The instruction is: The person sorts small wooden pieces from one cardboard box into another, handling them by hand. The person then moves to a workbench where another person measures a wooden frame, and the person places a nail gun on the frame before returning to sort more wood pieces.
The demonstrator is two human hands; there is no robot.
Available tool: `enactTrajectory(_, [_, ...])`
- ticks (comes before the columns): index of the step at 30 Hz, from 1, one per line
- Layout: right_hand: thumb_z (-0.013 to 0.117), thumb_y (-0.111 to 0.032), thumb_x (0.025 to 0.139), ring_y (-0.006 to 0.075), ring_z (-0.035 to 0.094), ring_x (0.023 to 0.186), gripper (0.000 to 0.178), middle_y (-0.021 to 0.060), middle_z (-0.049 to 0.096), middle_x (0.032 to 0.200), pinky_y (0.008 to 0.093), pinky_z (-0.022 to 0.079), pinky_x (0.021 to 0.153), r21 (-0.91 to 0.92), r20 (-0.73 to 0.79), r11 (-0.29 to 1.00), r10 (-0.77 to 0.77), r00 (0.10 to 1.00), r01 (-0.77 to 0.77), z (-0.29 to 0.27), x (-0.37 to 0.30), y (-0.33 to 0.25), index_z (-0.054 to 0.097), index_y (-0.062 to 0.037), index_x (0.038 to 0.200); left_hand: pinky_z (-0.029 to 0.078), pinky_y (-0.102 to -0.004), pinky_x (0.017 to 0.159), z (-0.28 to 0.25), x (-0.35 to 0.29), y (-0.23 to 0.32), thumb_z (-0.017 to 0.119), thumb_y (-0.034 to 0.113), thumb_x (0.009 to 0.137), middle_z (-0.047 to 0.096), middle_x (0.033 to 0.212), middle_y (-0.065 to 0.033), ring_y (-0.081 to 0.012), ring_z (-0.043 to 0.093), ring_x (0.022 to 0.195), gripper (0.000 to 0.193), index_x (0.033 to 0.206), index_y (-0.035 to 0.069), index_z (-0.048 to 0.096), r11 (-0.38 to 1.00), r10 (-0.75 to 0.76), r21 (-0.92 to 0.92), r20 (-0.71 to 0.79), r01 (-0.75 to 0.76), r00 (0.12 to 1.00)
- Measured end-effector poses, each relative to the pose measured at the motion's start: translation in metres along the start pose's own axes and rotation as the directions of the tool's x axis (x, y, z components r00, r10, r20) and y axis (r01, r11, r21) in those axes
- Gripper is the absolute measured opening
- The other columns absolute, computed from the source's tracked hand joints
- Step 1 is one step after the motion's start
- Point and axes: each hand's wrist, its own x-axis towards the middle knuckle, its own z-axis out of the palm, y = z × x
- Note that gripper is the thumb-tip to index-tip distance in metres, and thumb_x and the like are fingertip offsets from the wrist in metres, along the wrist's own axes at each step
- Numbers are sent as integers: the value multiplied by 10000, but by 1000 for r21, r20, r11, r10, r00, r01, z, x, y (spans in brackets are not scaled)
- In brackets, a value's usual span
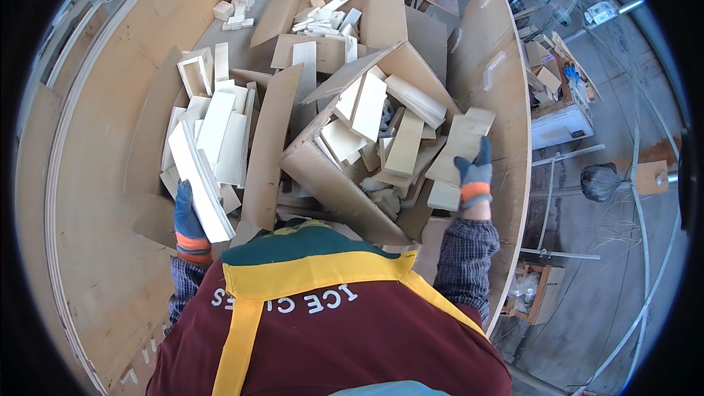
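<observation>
My left hand [191,220], in a blue and orange glove, is closed around the lower left edge of a long white plank [198,180]. The plank leans over the left cardboard box [273,143], which is full of white and pale wood offcuts [218,128]. On the right, my gloved right hand [477,174] grips the edge of a tan cardboard flap [467,134]; some of its fingers are hidden. This flap borders a tilted cardboard box [345,189] holding wood blocks and boards [405,143]. A pale block [444,196] lies just left of my right wrist.
Behind these stands another cardboard box [385,11] with small wood pieces. More offcuts [242,0] are stacked at the far left. Tall wooden panels [103,176] enclose the boxes on both sides. Beyond the right panel [506,103] are metal bars, a black bag [600,182] and crates.
</observation>
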Motion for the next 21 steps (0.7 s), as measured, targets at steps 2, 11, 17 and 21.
enactTrajectory(2, [532,116,727,242,547,1162,796,160,473,1372,325,496,923,200,35,980,-26,999,19,-3,-12,-36,277,-20,1469,540,-327,646,-6,4,2,584,457,904,628,952,-105,-218,632,761,515,1235,65,539,1000,-3,-9,34,4,999])
enactTrajectory(11, [583,-186,941,231,634,1071,467,140,535,1327,340,550,825,577,408,815,-351,843,60,80,2,-112,473,-42,1371,554,-345,750,-12,8,41,570,406,932,615,1049,-124,-236,630,894,488,1267,57,504,975,217,-62,81,-212,973])
enactTrajectory(17, [725,-225,812,246,619,993,546,167,653,1133,331,479,870,-185,17,959,223,975,-216,47,39,12,548,3,1276,577,-369,748,-42,-4,57,555,399,936,639,1108,-123,-238,656,918,447,1262,94,537,954,273,-132,1,-270,962])
enactTrajectory(21, [625,-515,837,371,556,1188,779,229,576,1283,416,437,1000,-808,216,588,342,915,-29,64,19,22,372,-94,1442,571,-352,736,-46,-4,44,563,413,929,635,1093,-101,-233,650,902,449,1250,100,543,974,213,-68,-74,-218,974])
